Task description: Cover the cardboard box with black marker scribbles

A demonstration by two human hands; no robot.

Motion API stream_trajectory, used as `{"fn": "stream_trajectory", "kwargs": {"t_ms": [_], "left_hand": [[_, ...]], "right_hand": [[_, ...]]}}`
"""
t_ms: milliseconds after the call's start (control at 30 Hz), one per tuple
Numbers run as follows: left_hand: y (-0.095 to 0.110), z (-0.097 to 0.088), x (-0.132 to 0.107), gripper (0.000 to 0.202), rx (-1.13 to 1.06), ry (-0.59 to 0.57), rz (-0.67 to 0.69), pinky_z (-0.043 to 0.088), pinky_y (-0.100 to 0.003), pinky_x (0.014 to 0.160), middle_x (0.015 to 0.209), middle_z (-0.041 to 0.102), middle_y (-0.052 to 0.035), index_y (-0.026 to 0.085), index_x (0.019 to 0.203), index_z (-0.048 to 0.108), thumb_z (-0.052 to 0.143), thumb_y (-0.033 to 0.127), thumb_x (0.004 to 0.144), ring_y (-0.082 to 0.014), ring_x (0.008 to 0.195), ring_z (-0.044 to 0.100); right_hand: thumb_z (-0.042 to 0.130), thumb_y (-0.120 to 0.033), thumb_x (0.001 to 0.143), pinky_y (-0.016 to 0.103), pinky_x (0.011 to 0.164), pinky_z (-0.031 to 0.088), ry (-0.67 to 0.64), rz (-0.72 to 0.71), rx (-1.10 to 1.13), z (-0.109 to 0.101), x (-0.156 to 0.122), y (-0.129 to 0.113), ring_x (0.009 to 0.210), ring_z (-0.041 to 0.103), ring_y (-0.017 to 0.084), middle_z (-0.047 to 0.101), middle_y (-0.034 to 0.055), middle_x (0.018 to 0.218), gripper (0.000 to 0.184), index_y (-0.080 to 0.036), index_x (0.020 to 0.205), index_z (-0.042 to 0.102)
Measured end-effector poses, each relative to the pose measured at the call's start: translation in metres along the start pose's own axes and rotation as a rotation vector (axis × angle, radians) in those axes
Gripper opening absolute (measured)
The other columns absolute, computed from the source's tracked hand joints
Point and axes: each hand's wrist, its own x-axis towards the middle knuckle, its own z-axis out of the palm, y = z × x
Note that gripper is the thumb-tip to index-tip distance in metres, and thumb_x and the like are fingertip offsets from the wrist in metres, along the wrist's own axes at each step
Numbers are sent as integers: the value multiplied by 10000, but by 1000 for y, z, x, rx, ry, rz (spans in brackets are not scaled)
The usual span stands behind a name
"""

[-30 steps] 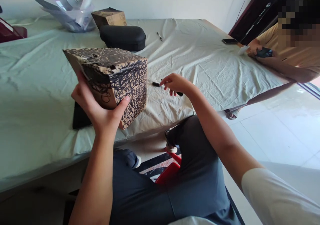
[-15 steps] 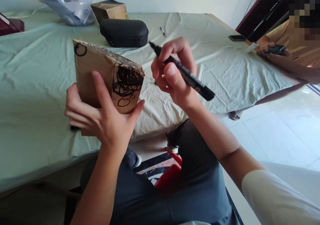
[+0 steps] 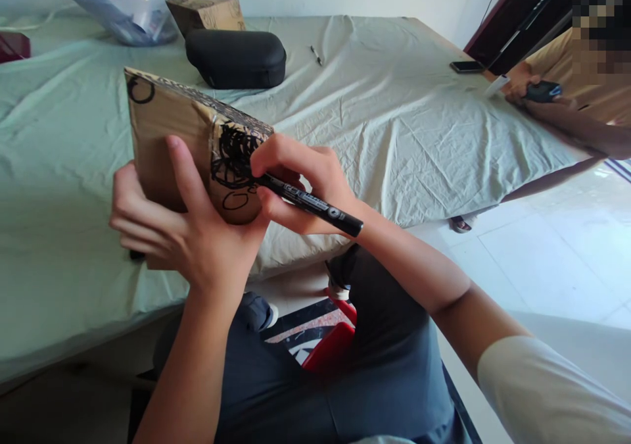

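My left hand (image 3: 197, 227) grips a brown cardboard box (image 3: 165, 112) from the near side, holding it tilted at the table's front edge. Black scribbles and small circles cover the right part of the face turned to me, and one circle sits in its upper left corner. Its narrow top side is densely patterned in black. In my right hand (image 3: 308, 181) is a black marker (image 3: 315, 207), pinched between thumb and fingers. The marker's front end is at the scribbled part of the box; my fingers hide the tip, so contact cannot be made out.
A pale green cloth (image 3: 374, 115) covers the table. On it lie a black case (image 3: 236, 59), a second cardboard box (image 3: 217, 13), a clear plastic container (image 3: 140, 20), a pen (image 3: 316, 56) and a phone (image 3: 467, 67). At the right, another person's hand (image 3: 520, 79) holds a dark object.
My right hand has brought the marker left and down, from the air beside the box to its scribbled face. The view has shifted slightly; my left hand keeps its hold.
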Motion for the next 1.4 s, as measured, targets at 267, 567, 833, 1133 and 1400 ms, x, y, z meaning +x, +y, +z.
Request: {"fn": "stream_trajectory", "kwargs": {"t_ms": [267,567,833,1133,1400], "left_hand": [[2,-3,2,1265,22,6,1,278,-763,1286,1707,430,-318,197,1777,490,805,882,762,-557,1606,405],[2,-3,2,1280,45,7,-3,315,-782,1231,1674,443,-355,161,1759,519,834,865,738,-602,1553,445],[0,1,1,1109,46,-1,-67,302,-800,1197,1697,418,-303,247,1777,496,789,779,850,-604,1569,414],[5,2,4,905,68,6,-97,335,-767,1166,1691,457,-287,251,1745,543,719,647,950,-581,1541,459],[5,-2,5,996,52,-15,-95,321,-789,1177,1699,440,-286,261,1753,530,766,695,888,-598,1532,453]], "right_hand": [[475,-604,1119,268,885,606,-109,-1,-88,0,-1,12,912,727,172,764,51,1054,428,-255,1160,718],[613,-595,1027,275,866,621,-169,212,-95,-3,4,-3,961,728,212,786,59,1091,332,-303,1139,725],[540,-483,1072,261,845,583,-81,-15,-45,0,-1,8,870,714,160,751,28,1019,251,-268,1045,666],[477,-521,1101,253,855,571,-198,12,-82,7,-4,8,871,719,162,740,12,954,329,-271,1154,684],[528,-415,1095,247,840,580,-140,-12,-68,10,-1,5,819,714,141,775,12,1030,252,-237,1132,701]]}}
